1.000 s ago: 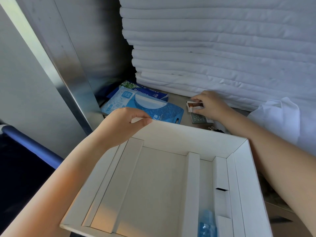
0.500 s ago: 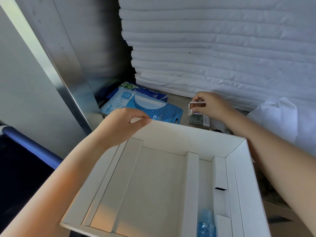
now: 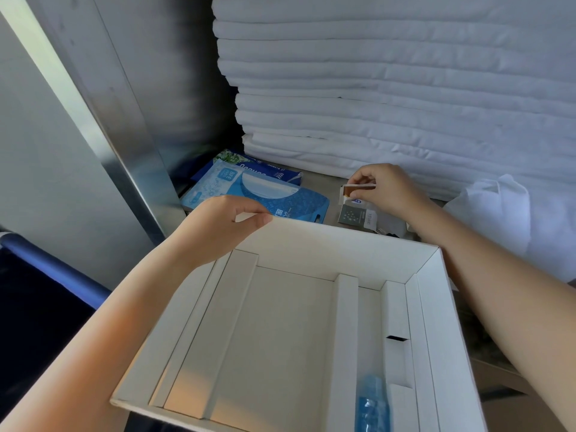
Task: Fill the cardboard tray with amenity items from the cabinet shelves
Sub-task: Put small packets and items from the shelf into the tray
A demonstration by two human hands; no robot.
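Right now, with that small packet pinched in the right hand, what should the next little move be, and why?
Probably bring it back over the rim and drop it into the cardboard tray. The right hand pinches the small packet above the shelf, the left hand grips the tray's far wall, and the compartments are nearly bare.

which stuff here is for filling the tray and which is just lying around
In the job: cardboard tray, held by the left hand; small packet in the right hand; grey sachet beside it; blue wrapped item in the tray.
Lying about: folded white linen stack; crumpled white cloth; blue wipes pack, probably.
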